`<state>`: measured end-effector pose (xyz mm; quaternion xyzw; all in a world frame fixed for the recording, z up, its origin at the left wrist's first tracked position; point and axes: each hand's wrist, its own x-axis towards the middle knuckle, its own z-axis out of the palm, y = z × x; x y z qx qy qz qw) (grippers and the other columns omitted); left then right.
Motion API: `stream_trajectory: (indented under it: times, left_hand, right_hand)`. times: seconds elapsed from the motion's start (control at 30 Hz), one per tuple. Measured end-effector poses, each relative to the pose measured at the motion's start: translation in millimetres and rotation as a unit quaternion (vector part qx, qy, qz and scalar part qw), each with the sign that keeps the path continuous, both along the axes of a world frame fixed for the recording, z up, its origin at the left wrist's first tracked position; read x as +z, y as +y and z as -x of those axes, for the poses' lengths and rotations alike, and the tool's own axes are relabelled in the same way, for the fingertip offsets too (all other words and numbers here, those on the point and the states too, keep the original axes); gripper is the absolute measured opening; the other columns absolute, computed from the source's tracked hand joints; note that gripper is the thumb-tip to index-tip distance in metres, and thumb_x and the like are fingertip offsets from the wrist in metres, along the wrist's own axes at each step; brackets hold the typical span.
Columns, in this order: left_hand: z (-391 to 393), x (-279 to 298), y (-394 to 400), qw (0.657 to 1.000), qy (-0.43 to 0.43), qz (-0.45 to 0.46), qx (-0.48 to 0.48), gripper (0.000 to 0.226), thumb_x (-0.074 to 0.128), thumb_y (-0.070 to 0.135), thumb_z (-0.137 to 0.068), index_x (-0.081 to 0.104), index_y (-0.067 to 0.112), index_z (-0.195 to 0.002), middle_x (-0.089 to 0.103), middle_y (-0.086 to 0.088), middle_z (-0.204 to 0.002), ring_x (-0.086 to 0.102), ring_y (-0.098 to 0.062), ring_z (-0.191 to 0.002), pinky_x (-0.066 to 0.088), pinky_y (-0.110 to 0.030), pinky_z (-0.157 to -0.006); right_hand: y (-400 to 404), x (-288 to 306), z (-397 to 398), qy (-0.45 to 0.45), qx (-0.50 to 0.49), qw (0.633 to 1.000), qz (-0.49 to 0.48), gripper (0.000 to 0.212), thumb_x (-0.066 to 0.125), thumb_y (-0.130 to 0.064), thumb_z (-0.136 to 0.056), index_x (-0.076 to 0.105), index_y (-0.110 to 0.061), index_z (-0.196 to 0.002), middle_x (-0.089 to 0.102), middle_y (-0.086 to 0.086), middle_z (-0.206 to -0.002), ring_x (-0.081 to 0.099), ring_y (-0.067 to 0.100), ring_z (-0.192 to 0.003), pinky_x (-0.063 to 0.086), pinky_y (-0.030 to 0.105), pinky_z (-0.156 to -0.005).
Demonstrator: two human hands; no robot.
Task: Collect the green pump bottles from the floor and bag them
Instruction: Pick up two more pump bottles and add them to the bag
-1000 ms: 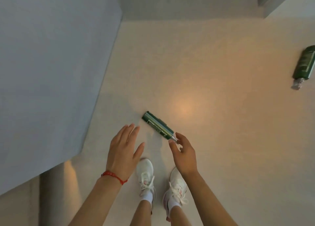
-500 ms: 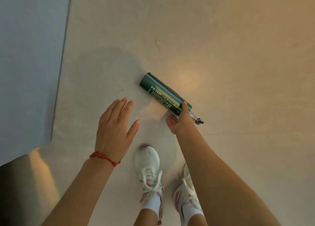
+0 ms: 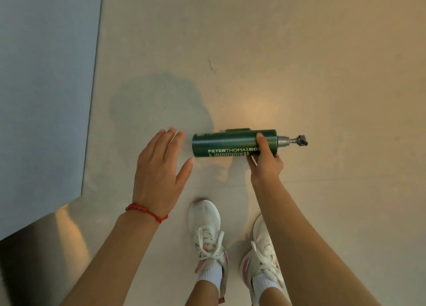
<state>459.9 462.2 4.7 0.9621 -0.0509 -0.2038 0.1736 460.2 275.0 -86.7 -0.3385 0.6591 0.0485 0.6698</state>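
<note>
my right hand grips the green pump bottle near its pump end, bottle level above the floor, pump pointing right. my left hand is open, fingers spread, just left of the bottle's base, not touching. white shoes below

indoor room (type unclear) | bare smooth beige floor | blue-grey wall
</note>
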Motion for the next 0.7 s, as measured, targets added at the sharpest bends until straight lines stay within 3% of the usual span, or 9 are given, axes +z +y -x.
stream_trajectory:
  times: [0.1,0.27,0.43,0.6,0.7]
  left_hand:
    - [-10,39,-11,1.0,-0.001,-0.002,-0.01,0.057,0.036,0.039,-0.088,0.043,0.001,-0.13,0.049,-0.023,-0.133,0.041,-0.039,-0.126,0.028,-0.041,-0.101]
    - [-28,127,-50,0.999,-0.016,0.005,-0.032,0.055,0.038,0.039,-0.089,0.044,0.002,-0.129,0.05,-0.022,-0.132,0.043,-0.038,-0.125,0.03,-0.042,-0.1]
    - [-47,233,-103,0.997,-0.032,0.028,-0.058,0.066,0.017,0.05,-0.094,0.046,0.002,-0.127,0.053,-0.022,-0.129,0.047,-0.038,-0.121,0.029,-0.043,-0.098]
    - [-63,336,-155,0.993,-0.058,0.058,-0.079,0.064,0.017,0.05,-0.094,0.048,0.005,-0.127,0.054,-0.018,-0.13,0.046,-0.034,-0.122,0.029,-0.044,-0.1]
    - [-73,393,-183,0.99,-0.075,0.067,-0.095,0.06,0.021,0.049,-0.093,0.047,0.007,-0.128,0.054,-0.016,-0.131,0.046,-0.033,-0.123,0.03,-0.045,-0.099]
  right_hand:
    - [-26,50,11,-0.041,0.091,0.995,0.016,0.039,0.071,-0.015,-0.077,0.055,-0.008,-0.112,0.062,0.011,-0.112,0.062,0.021,-0.101,0.053,0.038,-0.088]
    - [-75,158,15,-0.114,0.171,0.978,0.023,0.029,0.07,-0.018,-0.076,0.058,-0.017,-0.102,0.066,0.006,-0.099,0.065,0.02,-0.093,0.055,0.034,-0.078]
    - [-130,284,0,-0.166,0.198,0.965,0.054,0.062,0.073,-0.041,-0.057,0.059,-0.013,-0.11,0.066,0.013,-0.104,0.065,0.027,-0.096,0.053,0.04,-0.082]
    - [-179,406,-13,-0.198,0.215,0.946,0.138,0.047,0.071,-0.045,-0.058,0.063,-0.024,-0.1,0.067,0.006,-0.096,0.066,0.025,-0.091,0.053,0.036,-0.076]
    - [-203,471,-16,-0.214,0.224,0.933,0.182,0.045,0.069,-0.047,-0.059,0.063,-0.027,-0.099,0.067,0.005,-0.097,0.064,0.025,-0.094,0.053,0.039,-0.081]
